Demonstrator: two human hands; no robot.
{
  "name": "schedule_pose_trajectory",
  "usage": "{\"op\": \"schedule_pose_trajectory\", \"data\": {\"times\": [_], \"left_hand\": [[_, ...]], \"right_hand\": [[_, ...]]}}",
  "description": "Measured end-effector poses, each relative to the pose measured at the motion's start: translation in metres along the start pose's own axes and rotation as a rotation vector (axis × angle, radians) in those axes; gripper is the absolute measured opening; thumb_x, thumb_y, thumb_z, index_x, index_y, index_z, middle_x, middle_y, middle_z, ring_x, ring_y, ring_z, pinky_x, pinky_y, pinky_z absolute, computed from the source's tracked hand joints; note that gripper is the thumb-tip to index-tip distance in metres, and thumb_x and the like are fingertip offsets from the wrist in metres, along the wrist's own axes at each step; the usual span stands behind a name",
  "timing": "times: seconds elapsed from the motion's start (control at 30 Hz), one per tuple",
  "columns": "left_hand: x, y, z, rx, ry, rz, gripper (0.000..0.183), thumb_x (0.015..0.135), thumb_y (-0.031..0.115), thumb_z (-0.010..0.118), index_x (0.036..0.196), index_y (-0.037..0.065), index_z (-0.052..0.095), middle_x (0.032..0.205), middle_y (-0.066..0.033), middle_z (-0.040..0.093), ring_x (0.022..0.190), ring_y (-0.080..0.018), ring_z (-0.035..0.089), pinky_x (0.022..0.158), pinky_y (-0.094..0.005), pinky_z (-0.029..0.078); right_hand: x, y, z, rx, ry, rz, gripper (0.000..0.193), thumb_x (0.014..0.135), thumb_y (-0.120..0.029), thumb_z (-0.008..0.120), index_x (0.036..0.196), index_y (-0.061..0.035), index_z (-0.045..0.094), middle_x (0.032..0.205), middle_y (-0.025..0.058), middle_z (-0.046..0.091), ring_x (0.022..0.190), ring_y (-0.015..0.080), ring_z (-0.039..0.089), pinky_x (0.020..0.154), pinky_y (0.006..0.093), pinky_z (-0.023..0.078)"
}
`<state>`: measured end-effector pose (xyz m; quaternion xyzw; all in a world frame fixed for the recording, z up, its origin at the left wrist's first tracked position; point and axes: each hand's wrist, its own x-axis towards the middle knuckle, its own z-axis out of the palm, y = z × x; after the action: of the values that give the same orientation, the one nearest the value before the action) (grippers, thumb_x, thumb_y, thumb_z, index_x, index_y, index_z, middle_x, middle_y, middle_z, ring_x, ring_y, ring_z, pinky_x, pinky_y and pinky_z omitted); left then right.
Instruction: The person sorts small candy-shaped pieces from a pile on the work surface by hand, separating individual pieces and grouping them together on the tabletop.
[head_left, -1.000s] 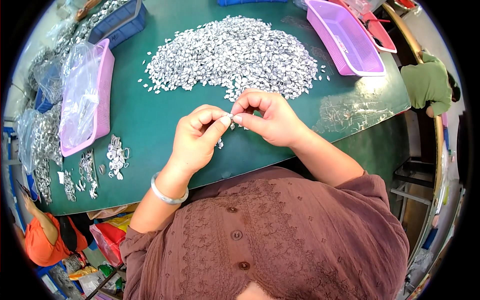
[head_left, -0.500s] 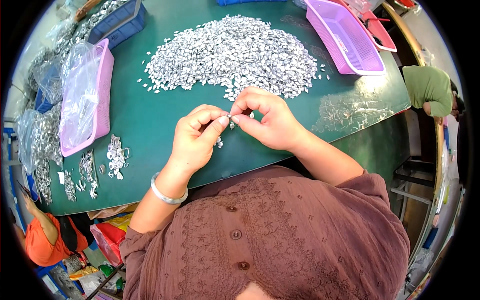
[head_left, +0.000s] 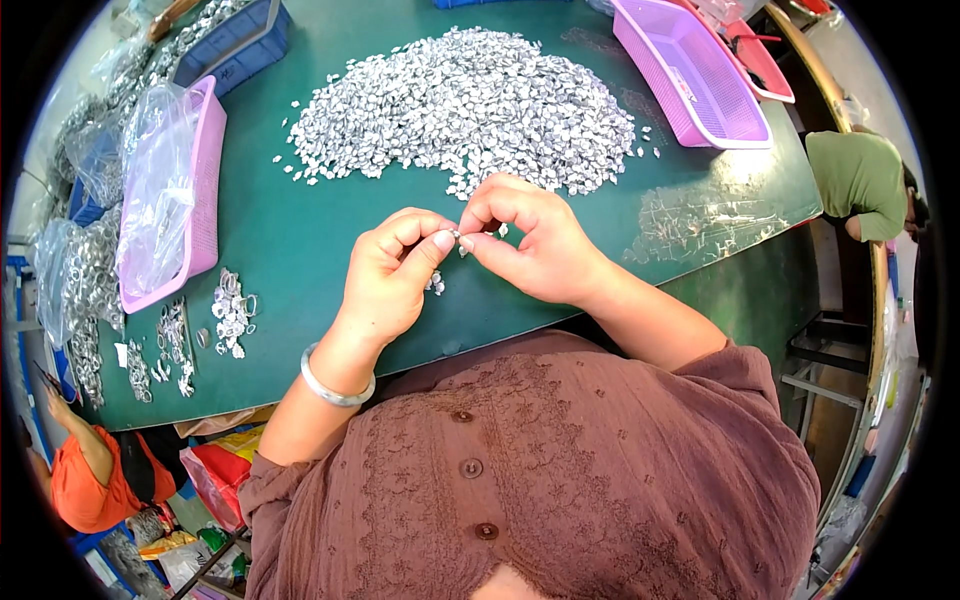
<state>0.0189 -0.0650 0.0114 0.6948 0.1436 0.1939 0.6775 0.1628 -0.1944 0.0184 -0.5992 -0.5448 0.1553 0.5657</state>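
Note:
My left hand (head_left: 392, 272) and my right hand (head_left: 540, 245) meet just in front of a big heap. Thumb and forefinger of each are pinched together at a tiny silvery metal piece (head_left: 462, 250), partly hidden by the fingertips. More small silvery pieces (head_left: 436, 284) show below my left fingers, and another small piece (head_left: 502, 230) peeks out beside my right fingers. Beyond the hands spreads the heap of small silver-grey metal pieces (head_left: 460, 110) on the green table (head_left: 290, 240). A pale bangle (head_left: 335, 383) circles my left wrist.
Bunches of silvery metal pieces with rings (head_left: 233, 318) lie at the left. A pink basket (head_left: 207, 190) with plastic bags stands there, near a blue crate (head_left: 235, 55). A purple basket (head_left: 700, 80) is far right. Other people, in orange (head_left: 90, 485) and green (head_left: 855, 180), are at the sides.
The small piece between my fingertips has shifted and turned slightly, and less of it shows. Both hands keep nearly the same place.

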Motion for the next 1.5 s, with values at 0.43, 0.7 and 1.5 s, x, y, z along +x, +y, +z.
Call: {"op": "schedule_pose_trajectory", "data": {"times": [0.43,0.7,1.5], "left_hand": [[0.000,-0.003,-0.003,-0.027,-0.022,-0.012,0.010,0.094,0.006,0.065,0.097,-0.002,0.071,0.094,-0.0015,0.065,0.075,-0.0058,0.054,0.065,-0.0214,0.044],[0.000,-0.001,-0.002,-0.030,-0.034,0.007,0.011,0.094,0.005,0.065,0.099,-0.002,0.072,0.095,-0.0025,0.066,0.080,-0.0071,0.058,0.069,-0.0222,0.046],[-0.005,0.008,0.012,1.083,-0.274,0.464,0.017,0.073,0.006,0.073,0.082,0.003,0.059,0.092,-0.0099,0.057,0.087,-0.0297,0.056,0.078,-0.0404,0.047]], "right_hand": [[-0.001,0.003,0.002,-0.050,0.031,-0.056,0.010,0.078,-0.001,0.070,0.081,-0.0061,0.062,0.079,0.0064,0.061,0.076,0.0248,0.059,0.066,0.0360,0.047],[-0.002,0.005,0.003,-0.067,0.045,-0.080,0.010,0.078,0.000,0.070,0.081,-0.0062,0.063,0.079,0.0065,0.061,0.077,0.0250,0.060,0.067,0.0360,0.048],[-0.021,0.018,-0.042,-0.511,-0.166,0.012,0.008,0.080,-0.004,0.070,0.088,-0.0033,0.068,0.081,0.0083,0.060,0.079,0.0289,0.060,0.068,0.0394,0.048]]}}
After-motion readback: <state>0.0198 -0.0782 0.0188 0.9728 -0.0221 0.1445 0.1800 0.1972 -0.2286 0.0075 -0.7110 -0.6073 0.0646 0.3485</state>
